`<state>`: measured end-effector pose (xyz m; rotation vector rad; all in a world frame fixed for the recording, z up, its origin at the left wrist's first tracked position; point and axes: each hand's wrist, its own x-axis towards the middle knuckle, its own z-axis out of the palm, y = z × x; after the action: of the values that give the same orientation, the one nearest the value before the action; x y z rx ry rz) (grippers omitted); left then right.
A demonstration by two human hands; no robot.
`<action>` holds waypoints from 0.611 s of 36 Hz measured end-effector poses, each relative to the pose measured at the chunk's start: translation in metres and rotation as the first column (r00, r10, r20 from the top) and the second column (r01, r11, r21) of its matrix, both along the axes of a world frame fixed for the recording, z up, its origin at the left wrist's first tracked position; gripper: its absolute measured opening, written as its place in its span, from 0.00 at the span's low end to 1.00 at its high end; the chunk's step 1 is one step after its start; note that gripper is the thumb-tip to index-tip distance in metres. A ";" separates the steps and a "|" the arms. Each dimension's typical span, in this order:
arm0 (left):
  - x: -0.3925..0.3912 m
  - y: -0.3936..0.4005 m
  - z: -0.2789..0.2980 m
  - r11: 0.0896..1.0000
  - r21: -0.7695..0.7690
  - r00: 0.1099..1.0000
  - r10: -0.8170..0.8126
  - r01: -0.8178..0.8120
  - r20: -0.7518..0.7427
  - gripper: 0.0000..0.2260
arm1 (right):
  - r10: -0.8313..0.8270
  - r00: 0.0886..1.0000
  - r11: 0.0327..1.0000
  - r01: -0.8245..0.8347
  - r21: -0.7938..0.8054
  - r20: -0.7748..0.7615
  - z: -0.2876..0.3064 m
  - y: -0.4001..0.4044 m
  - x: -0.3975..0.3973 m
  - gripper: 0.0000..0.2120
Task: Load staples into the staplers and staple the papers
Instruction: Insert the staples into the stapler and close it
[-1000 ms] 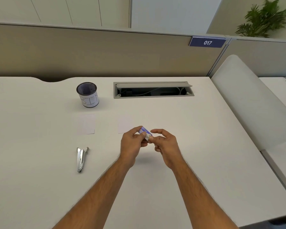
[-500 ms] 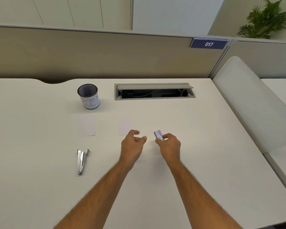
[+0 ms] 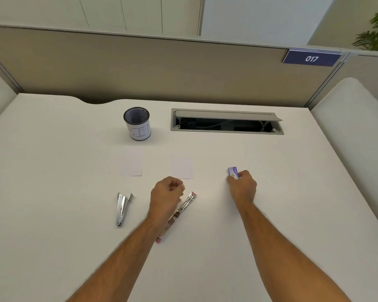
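My right hand [image 3: 242, 187] grips a small purple-and-white staple box [image 3: 232, 172] low over the desk, right of centre. My left hand [image 3: 167, 194] is curled into a loose fist above a pink-ended stapler [image 3: 187, 204]. That stapler lies opened out flat on a diagonal, with its middle hidden under my left wrist. Nothing shows between the left fingers. A silver stapler [image 3: 122, 209] lies partly open to the left. Two small white papers [image 3: 134, 163] [image 3: 182, 167] lie side by side just beyond my left hand.
A mesh pen cup [image 3: 138, 124] with a white label stands at the back left. An open cable tray [image 3: 226, 122] is set into the white desk [image 3: 52, 171] behind the papers. A beige partition runs along the far edge, and a white rounded panel [image 3: 354, 131] borders the right.
The hands have parted. My right hand carried the staple box to the right, and my left hand let go of it and curled up. The pink stapler now shows by my left wrist.
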<state>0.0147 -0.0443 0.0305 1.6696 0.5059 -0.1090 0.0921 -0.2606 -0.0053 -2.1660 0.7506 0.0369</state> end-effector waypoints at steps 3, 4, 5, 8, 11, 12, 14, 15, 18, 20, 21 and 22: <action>0.002 0.000 0.000 1.000 0.007 1.000 0.003 -0.003 0.002 0.03 | -0.005 1.000 1.000 0.005 -0.006 -0.027 0.005 0.000 0.001 0.17; 0.002 0.000 0.000 1.000 0.010 1.000 0.002 -0.002 0.003 0.03 | -0.013 0.999 1.000 0.013 -0.009 -0.031 0.006 0.000 0.001 0.19; 0.003 0.000 0.000 1.000 0.013 1.000 0.003 -0.003 0.004 0.03 | -0.028 0.999 1.000 0.028 -0.009 -0.031 0.009 0.001 0.000 0.22; 0.004 0.000 0.001 1.000 0.023 1.000 -0.005 0.004 0.007 0.03 | -0.090 0.996 0.996 0.089 0.029 0.025 0.013 0.004 -0.004 0.24; 0.005 -0.004 0.003 0.999 0.039 1.000 -0.026 0.025 0.013 0.04 | -0.141 0.988 0.969 0.124 0.213 0.067 0.016 0.014 -0.008 0.19; 0.005 -0.005 0.004 0.998 0.047 0.999 -0.033 0.032 0.015 0.04 | -0.155 0.986 0.946 0.130 0.296 0.063 0.017 0.019 -0.009 0.17; 0.006 -0.008 0.004 0.997 0.069 0.999 -0.046 0.045 0.022 0.04 | -0.168 0.985 0.860 0.132 0.493 0.029 0.020 0.027 -0.012 0.13; 0.006 -0.010 0.005 0.995 0.081 0.998 -0.056 0.053 0.027 0.04 | -0.167 0.986 0.788 0.131 0.602 0.004 0.023 0.032 -0.014 0.10; 0.004 -0.013 0.008 0.992 0.099 0.995 -0.088 0.083 0.046 0.03 | -0.167 0.984 0.564 0.150 0.812 -0.066 0.034 0.047 -0.023 0.07; 0.002 -0.014 0.010 0.989 0.104 0.992 -0.111 0.104 0.063 0.04 | -0.143 0.986 0.497 0.148 0.855 -0.088 0.038 0.056 -0.030 0.08; 0.001 -0.015 0.012 0.987 0.117 0.990 -0.123 0.114 0.072 0.04 | -0.121 0.989 0.473 0.137 0.870 -0.090 0.039 0.060 -0.033 0.07; 0.000 -0.014 0.012 0.982 0.139 0.987 -0.136 0.124 0.081 0.04 | -0.106 0.990 0.447 0.130 0.885 -0.091 0.039 0.063 -0.036 0.07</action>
<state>0.0145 -0.0586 0.0425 1.8303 0.3414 -0.0970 0.0560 -0.1974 0.0341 -1.0672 0.6665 0.3206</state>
